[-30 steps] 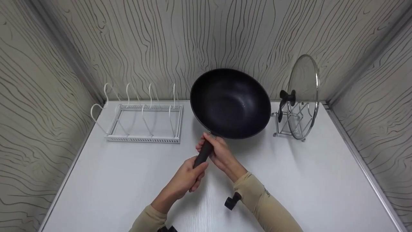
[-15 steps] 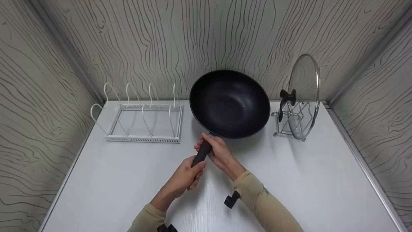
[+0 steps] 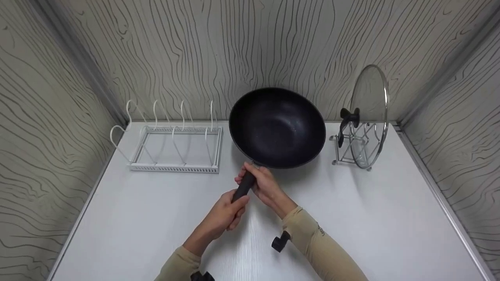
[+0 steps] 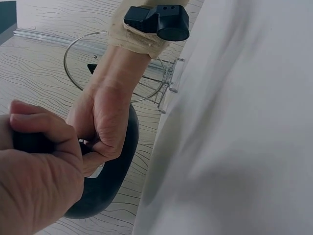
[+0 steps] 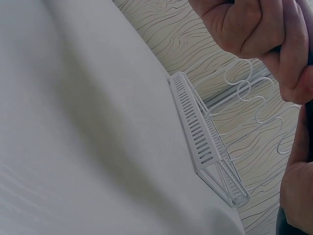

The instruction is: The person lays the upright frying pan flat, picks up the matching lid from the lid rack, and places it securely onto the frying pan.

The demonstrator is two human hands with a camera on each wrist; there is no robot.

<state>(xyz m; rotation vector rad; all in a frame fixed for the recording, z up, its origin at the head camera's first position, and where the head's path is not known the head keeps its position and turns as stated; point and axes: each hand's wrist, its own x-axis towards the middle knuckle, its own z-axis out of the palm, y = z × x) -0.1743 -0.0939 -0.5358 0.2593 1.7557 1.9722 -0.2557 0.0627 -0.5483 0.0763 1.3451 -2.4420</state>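
A black wok [image 3: 277,127] is held up over the table, tipped so its dark inside faces the head camera. My left hand [image 3: 224,212] grips the rear end of its black handle [image 3: 244,186]. Farther up, close to the bowl, my right hand [image 3: 265,185] holds the same handle with the thumb along the top. In the left wrist view the wok's outer side [image 4: 110,181] shows beyond both hands, raised off the white surface. The right wrist view catches the fingers of the left hand [image 5: 259,34] wrapped around the handle.
On the left stands a white wire rack [image 3: 175,169] with upright loops. A glass lid [image 3: 369,113] with a black knob leans upright in a small metal stand [image 3: 343,160] at the right. Patterned walls [image 3: 250,47] enclose the white table [image 3: 148,226] at the back and sides.
The wok and both hands have shifted slightly left, and the wok's far rim has come a little lower in the head view. Both hands keep their grip on the handle.
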